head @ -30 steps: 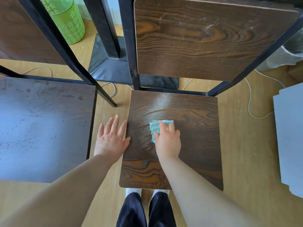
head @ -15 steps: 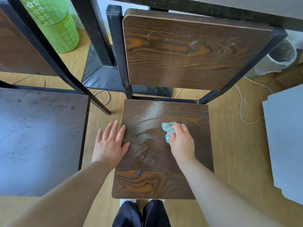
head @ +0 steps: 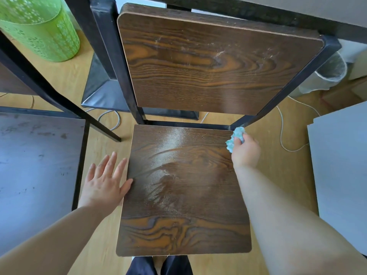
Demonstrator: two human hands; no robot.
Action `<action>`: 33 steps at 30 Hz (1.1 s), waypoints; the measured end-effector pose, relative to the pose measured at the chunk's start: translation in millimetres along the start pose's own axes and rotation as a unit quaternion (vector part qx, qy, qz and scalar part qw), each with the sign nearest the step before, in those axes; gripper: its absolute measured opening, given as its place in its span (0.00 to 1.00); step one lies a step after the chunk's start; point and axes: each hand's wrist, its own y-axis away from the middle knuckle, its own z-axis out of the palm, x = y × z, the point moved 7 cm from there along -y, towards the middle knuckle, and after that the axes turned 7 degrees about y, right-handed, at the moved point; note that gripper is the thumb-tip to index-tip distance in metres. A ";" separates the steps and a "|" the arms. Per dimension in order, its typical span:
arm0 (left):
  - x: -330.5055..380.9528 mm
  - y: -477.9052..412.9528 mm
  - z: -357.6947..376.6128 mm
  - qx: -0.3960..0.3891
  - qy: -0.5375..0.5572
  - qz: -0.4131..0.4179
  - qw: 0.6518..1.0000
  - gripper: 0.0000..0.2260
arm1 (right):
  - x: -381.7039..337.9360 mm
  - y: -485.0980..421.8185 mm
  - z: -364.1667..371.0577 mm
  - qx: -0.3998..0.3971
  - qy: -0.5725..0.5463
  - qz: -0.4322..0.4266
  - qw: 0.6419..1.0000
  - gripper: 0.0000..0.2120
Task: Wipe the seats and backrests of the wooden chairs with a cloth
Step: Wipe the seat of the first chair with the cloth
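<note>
Although a cloth is at work on the middle chair, most of the job looks undone. The largest surface in view, the neighbouring chair's dark seat (head: 37, 165) on the left, carries smudges and scattered specks, and I judge it unwiped. Next in size, the backrest (head: 214, 64) of the middle chair stands in its black frame (head: 127, 80), with whitish scuffs and dust across its upper right. That too seems to be waiting.

Below it, the seat (head: 182, 231) appears partly done. A pale band of dust (head: 174, 139) runs from the back edge toward the middle, and a swirled, streaky patch lies left of centre. The right side and the front strip show dark, clean-looking grain. By my reading the seat is under way, and its middle and left part remain to be wiped. After that come the backrest and the other chair.

The left hand (head: 103, 183) lies flat at the seat's left edge, fingers straight and spread, thumb touching the edge, holding nothing. It looks to be steadying the chair. The right hand (head: 245, 153) is at the seat's far right corner, fingers curled round the cloth (head: 235, 138).

Small, turquoise and bunched, the cloth sticks out past the fingers, just beside the foot of the right frame post. I cannot tell whether it presses on the wood there or sits just clear of it.
</note>
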 end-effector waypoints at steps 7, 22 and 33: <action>-0.3 2.9 1.3 -0.006 0.012 0.002 1.000 0.35 | -60.3 45.7 34.5 -0.026 0.023 -0.105 0.994 0.20; -38.4 10.4 9.1 -0.023 0.046 -0.022 0.998 0.34 | -225.9 150.1 99.6 -0.111 0.030 -0.362 0.925 0.23; -34.1 15.7 3.6 -0.023 0.038 -0.032 0.998 0.34 | -233.0 155.4 104.3 -0.179 0.063 -0.489 0.851 0.23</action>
